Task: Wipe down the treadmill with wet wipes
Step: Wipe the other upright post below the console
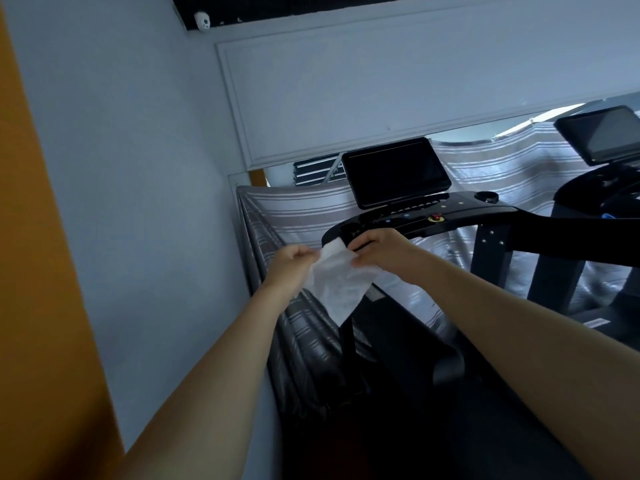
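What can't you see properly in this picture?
Head view only:
The belt: too dark, partly behind both arms.
The buttons: too small and blurred to read.
The second treadmill: cut off by the right edge.
The wipe: its top corners are hidden inside the left hand and right hand pinching it.
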